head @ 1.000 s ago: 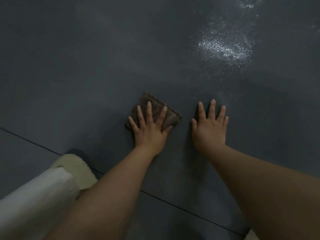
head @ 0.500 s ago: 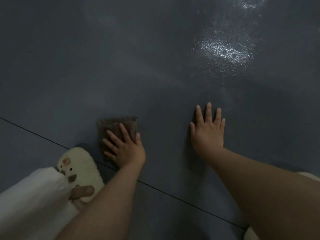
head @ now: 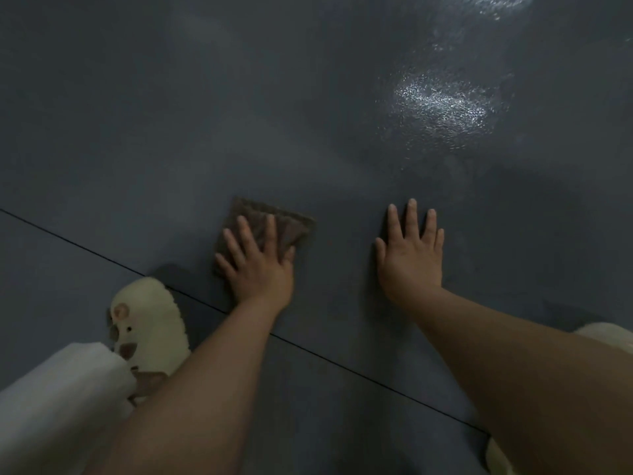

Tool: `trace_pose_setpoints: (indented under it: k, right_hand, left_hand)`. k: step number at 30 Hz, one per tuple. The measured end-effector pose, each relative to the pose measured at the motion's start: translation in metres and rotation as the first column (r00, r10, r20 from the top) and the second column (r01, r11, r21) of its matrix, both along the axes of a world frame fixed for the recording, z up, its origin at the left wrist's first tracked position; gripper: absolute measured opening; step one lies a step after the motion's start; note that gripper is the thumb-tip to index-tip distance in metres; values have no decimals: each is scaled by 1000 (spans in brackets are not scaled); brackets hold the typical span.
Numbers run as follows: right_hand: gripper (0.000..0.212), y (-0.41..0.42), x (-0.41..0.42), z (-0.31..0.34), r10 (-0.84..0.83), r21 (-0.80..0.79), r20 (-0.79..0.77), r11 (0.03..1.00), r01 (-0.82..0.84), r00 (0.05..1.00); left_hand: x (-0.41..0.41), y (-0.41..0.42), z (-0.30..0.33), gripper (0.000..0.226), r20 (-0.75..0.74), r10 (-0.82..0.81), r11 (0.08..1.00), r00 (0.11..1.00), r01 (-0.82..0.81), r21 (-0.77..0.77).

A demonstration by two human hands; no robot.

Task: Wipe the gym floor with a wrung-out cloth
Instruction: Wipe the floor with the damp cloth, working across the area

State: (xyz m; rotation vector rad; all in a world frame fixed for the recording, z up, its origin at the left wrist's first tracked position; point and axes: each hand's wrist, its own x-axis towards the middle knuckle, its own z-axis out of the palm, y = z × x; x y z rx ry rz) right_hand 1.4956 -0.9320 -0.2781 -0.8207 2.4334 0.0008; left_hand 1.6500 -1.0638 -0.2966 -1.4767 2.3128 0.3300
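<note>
The left hand [head: 258, 265] lies flat with straight, spread fingers pressing the brown cloth [head: 274, 228] onto the dark floor [head: 205, 114]; the cloth shows beyond the fingertips and just past the seam [head: 85, 246]. The right hand [head: 411, 255] rests open and flat on bare floor, apart from the cloth. A cream slipper [head: 147, 323] sits near the left forearm

Bare forearms, no sleeves; white trouser leg [head: 51, 399]; cream fluffy slipper [head: 150, 323] with brown animal face; second cream slipper [head: 606, 335].
</note>
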Motion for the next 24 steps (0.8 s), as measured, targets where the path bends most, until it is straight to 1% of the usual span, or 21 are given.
trace_pose_setpoints:
  k: [3,6,8,9,10,12,13,15,17,18,19,21,24]
  right_hand:
    - [59,2,7,0,1,-1,-5,1000,-1,1000]
    - [59,1,9,1,-6,-9,11,1000,6,1000]
    - [58,1,10,2,0,-19,14,1000,0,1000]
    - [58,2,9,2,6,-23,15,1000,-6,1000]
    - [58,3,9,3,13,-24,19,1000,-13,1000]
    - [56,6,9,3,25,-24,21,999,-25,999]
    - [56,7,8,4,32,-24,23,999,-31,999]
    - [55,9,6,5,54,-21,26,998,-53,998]
    - [53,13,3,7,92,-31,19,995,-92,996]
    - [53,16,1,8,111,-50,17,993,-110,994]
    - [53,19,-1,8,123,-78,11,989,-122,992]
    - [52,28,-5,7,137,-135,-1,981,-135,991]
    - [51,43,-3,6,160,-217,-21,963,-161,987]
  left_hand:
    - [16,-4,2,65,0,226,974,974,-226,-3]
    - [28,18,3,63,-25,400,917,916,-400,3]
    - [28,40,4,63,-17,445,896,896,-444,22]
    - [25,55,3,63,1,430,902,903,-430,23]
    - [21,71,3,62,9,400,916,917,-400,24]
    - [9,105,5,63,-58,277,961,959,-278,-4]
    - [3,124,6,65,-86,182,983,980,-181,18]
    - [-3,161,10,68,-104,-43,989,994,58,139]
    - [-1,187,14,65,-145,-299,916,943,326,235]
    - [2,192,13,62,-156,-405,865,901,433,253]
    - [5,192,12,60,-168,-478,828,862,506,242]
    - [10,181,8,59,-213,-550,792,808,585,174]
    - [11,156,12,51,-306,-588,771,749,633,68]
